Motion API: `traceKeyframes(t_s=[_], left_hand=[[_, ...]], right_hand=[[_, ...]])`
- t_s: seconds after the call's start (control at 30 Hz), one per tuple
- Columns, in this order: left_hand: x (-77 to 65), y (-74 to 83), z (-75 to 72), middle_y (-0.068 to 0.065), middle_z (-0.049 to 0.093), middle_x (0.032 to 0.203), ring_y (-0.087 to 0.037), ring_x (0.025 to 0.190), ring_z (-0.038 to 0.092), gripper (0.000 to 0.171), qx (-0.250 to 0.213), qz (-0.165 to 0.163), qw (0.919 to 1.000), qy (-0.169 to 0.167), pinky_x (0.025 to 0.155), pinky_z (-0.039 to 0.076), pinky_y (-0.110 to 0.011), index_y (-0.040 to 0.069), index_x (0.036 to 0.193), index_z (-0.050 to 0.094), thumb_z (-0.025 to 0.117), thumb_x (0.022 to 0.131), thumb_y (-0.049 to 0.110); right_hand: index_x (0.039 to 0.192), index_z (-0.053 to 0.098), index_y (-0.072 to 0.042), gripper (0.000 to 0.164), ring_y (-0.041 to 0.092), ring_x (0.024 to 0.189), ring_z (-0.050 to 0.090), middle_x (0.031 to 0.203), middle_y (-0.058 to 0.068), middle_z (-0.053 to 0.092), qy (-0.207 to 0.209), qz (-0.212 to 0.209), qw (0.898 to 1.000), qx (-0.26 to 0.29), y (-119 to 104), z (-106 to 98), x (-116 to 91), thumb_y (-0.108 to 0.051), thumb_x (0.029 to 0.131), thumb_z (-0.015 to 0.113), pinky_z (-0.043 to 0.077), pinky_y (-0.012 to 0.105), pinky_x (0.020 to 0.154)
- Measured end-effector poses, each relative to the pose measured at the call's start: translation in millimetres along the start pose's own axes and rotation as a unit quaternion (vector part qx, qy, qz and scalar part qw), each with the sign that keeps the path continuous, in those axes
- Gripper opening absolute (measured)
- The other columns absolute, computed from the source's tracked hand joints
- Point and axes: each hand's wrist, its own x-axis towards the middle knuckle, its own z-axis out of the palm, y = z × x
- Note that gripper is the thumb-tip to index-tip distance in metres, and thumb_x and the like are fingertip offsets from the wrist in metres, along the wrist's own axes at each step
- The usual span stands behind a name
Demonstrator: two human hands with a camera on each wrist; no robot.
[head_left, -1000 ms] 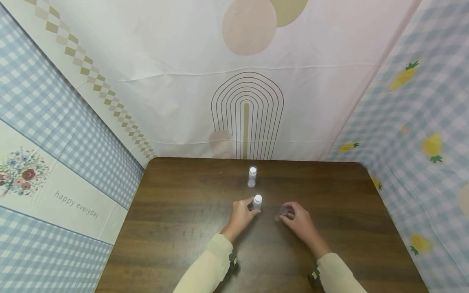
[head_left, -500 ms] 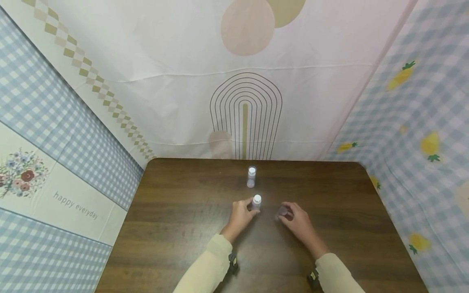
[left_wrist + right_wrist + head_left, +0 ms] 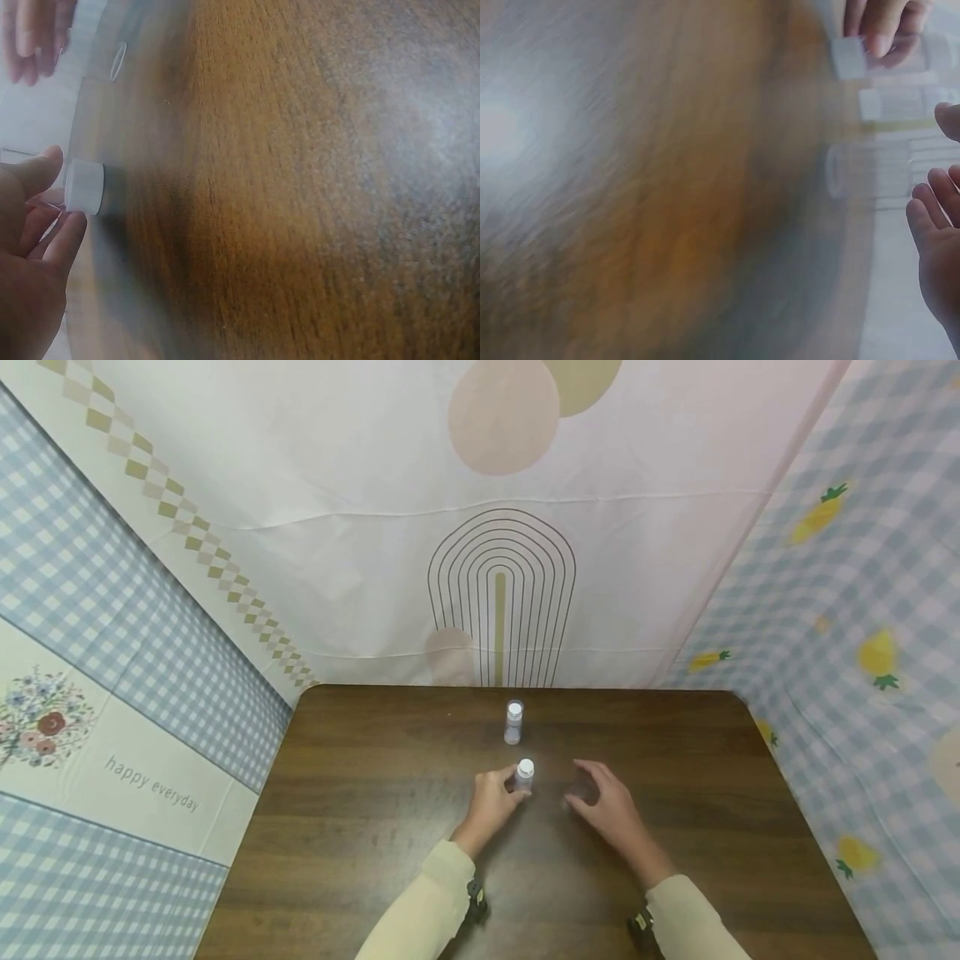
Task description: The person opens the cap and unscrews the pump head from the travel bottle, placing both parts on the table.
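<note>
My left hand [image 3: 491,802] pinches a small clear bottle [image 3: 523,778] with a white cap, upright over the middle of the table, between thumb and fingers. In the left wrist view the bottle's white end [image 3: 85,187] shows beside the fingertips. To its right my right hand [image 3: 609,806] has its thumb and fingers spread apart. Close by those fingers is a clear, see-through cylinder [image 3: 877,174], only faintly visible from the head. Its rim [image 3: 118,61] appears as a thin ring in the left wrist view. Behind the held bottle stands a similar white-capped bottle [image 3: 513,724].
The brown wooden table [image 3: 360,827] ends at a white cloth backdrop [image 3: 360,585]. Blue checked cloths hang on the left [image 3: 135,635] and right [image 3: 810,693].
The right hand's fingers have spread away from the clear cylinder that they held. My left hand stays on its bottle, and the far bottle has not moved.
</note>
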Motion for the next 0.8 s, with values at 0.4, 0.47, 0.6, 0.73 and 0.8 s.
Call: traceKeyframes(t_s=[0.4,0.47,0.6,0.73,0.8], left_hand=[[-0.1,0.8,-2.7,-0.014,0.08,0.102,-0.023,0.089,0.076,0.036,0.003,0.002,1.0,-0.002,0.078,0.063,-0.033,0.001,0.113,0.077,0.089,0.079,0.01],[0.1,1.3,-3.2,-0.014,0.08,0.103,-0.022,0.088,0.076,0.037,0.003,0.003,1.0,-0.002,0.077,0.063,-0.033,0.001,0.113,0.077,0.089,0.079,0.01],[1.4,2.6,-3.9,-0.014,0.08,0.102,-0.021,0.086,0.075,0.038,0.002,0.005,1.0,0.001,0.076,0.062,-0.033,0.0,0.113,0.077,0.089,0.078,0.007],[1.8,3.7,-3.7,-0.014,0.08,0.101,-0.02,0.085,0.075,0.04,0.009,0.012,0.9998,0.009,0.075,0.062,-0.032,0.001,0.114,0.078,0.09,0.076,0.006],[1.6,4.0,-3.7,-0.015,0.08,0.102,-0.021,0.086,0.076,0.04,0.01,0.013,0.9998,0.011,0.077,0.062,-0.033,0.002,0.115,0.078,0.09,0.076,0.006]], right_hand=[[0.136,0.061,-0.004,0.06,0.033,0.124,0.064,0.135,0.013,0.064,0.005,-0.045,0.998,0.042,-43,1,21,-0.015,0.083,0.088,0.054,0.051,0.102],[0.135,0.061,-0.004,0.06,0.034,0.121,0.066,0.134,0.014,0.065,0.002,-0.051,0.997,0.056,-49,5,25,-0.012,0.082,0.088,0.056,0.049,0.1],[0.131,0.062,-0.001,0.058,0.034,0.114,0.069,0.13,0.015,0.066,0.004,-0.068,0.995,0.076,-57,14,31,-0.008,0.08,0.089,0.058,0.047,0.096],[0.126,0.064,-0.001,0.053,0.03,0.11,0.07,0.125,0.014,0.067,0.008,-0.069,0.994,0.087,-60,22,35,-0.007,0.079,0.089,0.059,0.043,0.095],[0.124,0.065,-0.001,0.051,0.029,0.109,0.07,0.122,0.013,0.067,0.007,-0.066,0.994,0.092,-61,25,35,-0.007,0.079,0.089,0.06,0.041,0.094]])
